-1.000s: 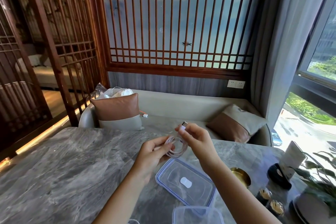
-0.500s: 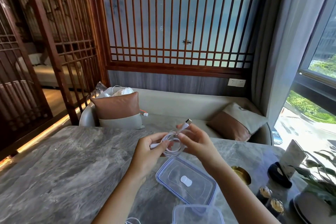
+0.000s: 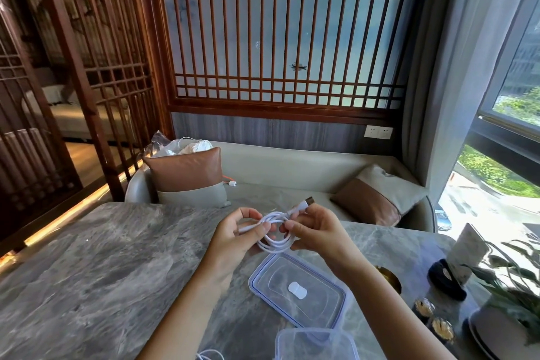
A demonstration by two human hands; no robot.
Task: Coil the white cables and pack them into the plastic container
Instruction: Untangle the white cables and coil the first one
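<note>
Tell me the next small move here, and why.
The left hand and right hand pinch the white cable, already coiled, above the lid, but its plug sticks out loose. Probably tuck that end through the loops before lowering it into the container.

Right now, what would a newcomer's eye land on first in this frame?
Both hands meet mid-frame above the marble table: the left hand and right hand pinch a small coil of white cable, its USB plug sticking up to the right. Nearer the camera lies the clear lid with a blue seal, and the plastic container shows at the bottom edge. Behind, a tall wooden lattice screen fills the back wall.
</note>
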